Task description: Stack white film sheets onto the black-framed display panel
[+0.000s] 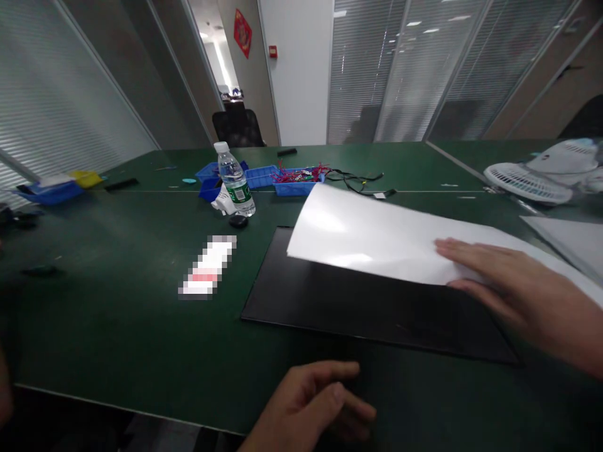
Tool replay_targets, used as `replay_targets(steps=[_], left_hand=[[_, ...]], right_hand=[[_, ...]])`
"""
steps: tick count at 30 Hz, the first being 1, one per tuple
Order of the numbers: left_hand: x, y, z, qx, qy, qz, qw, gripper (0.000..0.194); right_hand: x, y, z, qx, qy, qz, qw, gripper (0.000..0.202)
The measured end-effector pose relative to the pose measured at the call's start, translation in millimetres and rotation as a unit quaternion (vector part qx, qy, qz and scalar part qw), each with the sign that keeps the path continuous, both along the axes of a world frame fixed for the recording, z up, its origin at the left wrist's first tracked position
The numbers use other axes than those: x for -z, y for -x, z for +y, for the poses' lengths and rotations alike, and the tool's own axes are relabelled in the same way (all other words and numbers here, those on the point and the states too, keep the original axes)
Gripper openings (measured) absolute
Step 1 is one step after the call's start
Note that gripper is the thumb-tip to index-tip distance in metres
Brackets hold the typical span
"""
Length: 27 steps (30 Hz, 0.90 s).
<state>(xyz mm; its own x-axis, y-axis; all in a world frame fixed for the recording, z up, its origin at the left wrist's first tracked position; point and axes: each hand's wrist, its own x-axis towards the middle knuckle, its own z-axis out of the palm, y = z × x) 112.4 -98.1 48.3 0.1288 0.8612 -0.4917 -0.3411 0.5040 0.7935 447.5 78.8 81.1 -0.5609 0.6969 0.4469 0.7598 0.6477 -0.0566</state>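
My right hand (522,289) grips the near edge of a large glossy white sheet (377,235), fingers on top and thumb beneath. The sheet is curved, its left end raised above a flat black rectangular panel (330,301) that lies on the green table. My left hand (315,402) is in front of the panel, near the table's front edge. Its fingers are apart and slightly bent, with nothing in them. The sheet hides the far part of the panel.
A water bottle (235,182) stands behind the panel beside a black computer mouse (239,221). A blue basket (296,187) holds red wires. Black cables (358,179) lie to its right. A white fan (541,176) lies at the far right; a blurred-out white strip (207,267) is left of the panel.
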Motion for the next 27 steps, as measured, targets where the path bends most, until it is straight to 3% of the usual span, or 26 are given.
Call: replay_targets(steps=[2,3,4,6,9,11,14,17,21,27], left_hand=[[-12.8,22.5,-6.4,-0.003,-0.066,0.133,0.989,0.033],[-18.9,33.4,-6.1,-0.029,-0.118,0.221,0.968,0.032],[-24.0,44.0,-3.3,-0.063,-0.176,0.317,0.93,0.032],[-28.4,64.6,8.2,-0.109,-0.275,0.486,0.822,0.029],[-18.4,91.3,30.3,-0.061,-0.322,0.663,0.673,0.032],[-3.7,104.0,41.1,-0.007,-0.296,0.725,0.622,0.046],[18.7,113.8,46.7,0.047,-0.253,0.751,0.608,0.056],[31.5,116.6,44.0,0.04,-0.242,0.748,0.617,0.051],[36.9,119.8,38.2,0.046,-0.239,0.735,0.633,0.053],[40.0,120.1,36.4,0.056,-0.246,0.747,0.615,0.05]], right_hand=[[12.4,26.8,6.0,-0.074,0.023,-0.025,0.997,0.048],[18.9,39.0,7.4,-0.105,0.041,-0.036,0.993,0.048],[25.5,49.4,7.9,-0.129,0.065,-0.046,0.988,0.048],[38.4,63.9,6.7,-0.163,0.12,-0.067,0.977,0.048],[54.4,72.6,1.5,-0.168,0.171,-0.086,0.967,0.049],[60.3,75.0,-3.4,-0.154,0.174,-0.082,0.969,0.05],[62.3,79.7,-11.5,-0.142,0.165,-0.082,0.972,0.052],[61.8,84.9,-19.4,-0.145,0.165,-0.087,0.972,0.053],[64.8,86.2,-27.0,-0.154,0.155,-0.104,0.97,0.056],[69.4,80.0,-24.5,-0.185,0.139,-0.124,0.965,0.074]])
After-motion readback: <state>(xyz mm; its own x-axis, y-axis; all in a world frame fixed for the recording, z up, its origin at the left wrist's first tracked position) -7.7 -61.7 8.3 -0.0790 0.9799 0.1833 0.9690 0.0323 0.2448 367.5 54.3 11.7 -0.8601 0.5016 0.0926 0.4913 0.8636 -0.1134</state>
